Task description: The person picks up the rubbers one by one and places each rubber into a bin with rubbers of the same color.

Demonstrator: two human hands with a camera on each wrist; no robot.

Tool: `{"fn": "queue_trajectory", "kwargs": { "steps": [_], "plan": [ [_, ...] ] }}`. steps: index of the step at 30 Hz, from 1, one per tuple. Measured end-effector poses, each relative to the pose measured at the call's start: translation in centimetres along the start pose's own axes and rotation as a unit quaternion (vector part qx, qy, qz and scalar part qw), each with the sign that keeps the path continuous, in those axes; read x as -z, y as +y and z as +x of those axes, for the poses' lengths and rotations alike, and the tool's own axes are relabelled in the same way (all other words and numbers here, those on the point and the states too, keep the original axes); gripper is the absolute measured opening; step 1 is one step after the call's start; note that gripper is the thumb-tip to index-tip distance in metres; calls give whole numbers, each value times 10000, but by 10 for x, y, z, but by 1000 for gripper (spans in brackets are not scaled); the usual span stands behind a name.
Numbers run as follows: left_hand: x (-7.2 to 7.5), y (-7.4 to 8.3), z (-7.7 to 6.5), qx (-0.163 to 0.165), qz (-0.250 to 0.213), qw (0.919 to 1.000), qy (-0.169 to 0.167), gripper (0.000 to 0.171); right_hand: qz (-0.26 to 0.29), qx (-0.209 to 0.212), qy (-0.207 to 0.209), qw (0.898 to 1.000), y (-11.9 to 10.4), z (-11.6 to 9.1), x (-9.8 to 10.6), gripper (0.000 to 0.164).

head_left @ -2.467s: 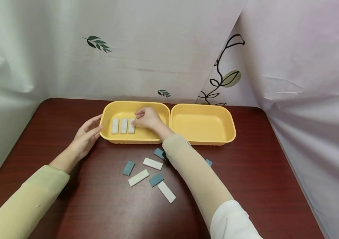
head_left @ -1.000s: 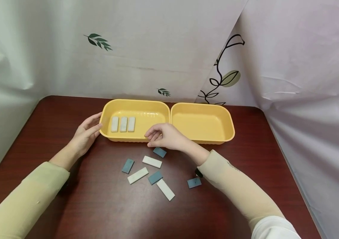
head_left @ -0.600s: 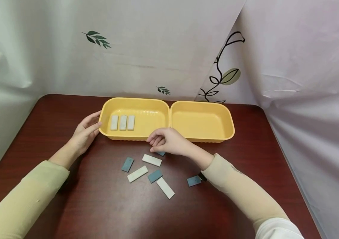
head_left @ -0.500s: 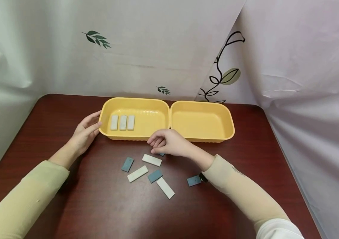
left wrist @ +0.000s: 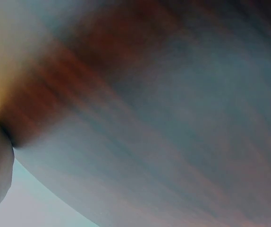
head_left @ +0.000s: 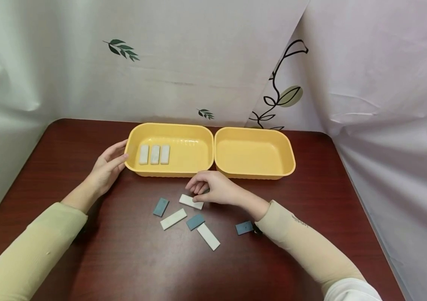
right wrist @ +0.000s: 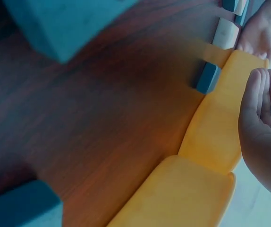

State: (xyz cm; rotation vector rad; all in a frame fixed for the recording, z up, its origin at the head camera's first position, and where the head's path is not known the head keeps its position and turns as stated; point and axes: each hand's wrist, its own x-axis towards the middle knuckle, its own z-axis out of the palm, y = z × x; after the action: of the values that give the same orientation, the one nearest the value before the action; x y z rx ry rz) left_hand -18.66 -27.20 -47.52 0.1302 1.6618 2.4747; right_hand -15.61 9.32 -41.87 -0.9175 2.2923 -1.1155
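Right hand (head_left: 217, 187), fingers loosely bent, seemingly bearing nothing, hovered at white block (head_left: 185, 200) on table (head_left: 123, 251), contact unclear. Left hand (head_left: 104, 172) touched left tray (head_left: 190, 155). Work looked partway: three whites (head_left: 155, 154) lined inside, three outside beside blue blocks (head_left: 195, 222).

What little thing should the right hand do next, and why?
Maybe the right hand should come down and pinch the white block it partly hides in the head view. The hand seems to hold nothing, and three white blocks lie in a row in the left yellow tray.
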Motion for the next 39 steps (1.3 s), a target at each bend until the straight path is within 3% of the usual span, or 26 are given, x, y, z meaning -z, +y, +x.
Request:
{"fn": "queue_trajectory", "kwargs": {
  "steps": [20, 39],
  "plan": [
    [1, 0, -1, 65, -56, 10000, 31, 40, -249, -69, -129, 9996, 5, 2, -10, 32],
    [0, 1, -1, 35, -44, 10000, 24, 40, -1065, 9, -229, 9941, 8, 3, -19, 34]
  ]
}}
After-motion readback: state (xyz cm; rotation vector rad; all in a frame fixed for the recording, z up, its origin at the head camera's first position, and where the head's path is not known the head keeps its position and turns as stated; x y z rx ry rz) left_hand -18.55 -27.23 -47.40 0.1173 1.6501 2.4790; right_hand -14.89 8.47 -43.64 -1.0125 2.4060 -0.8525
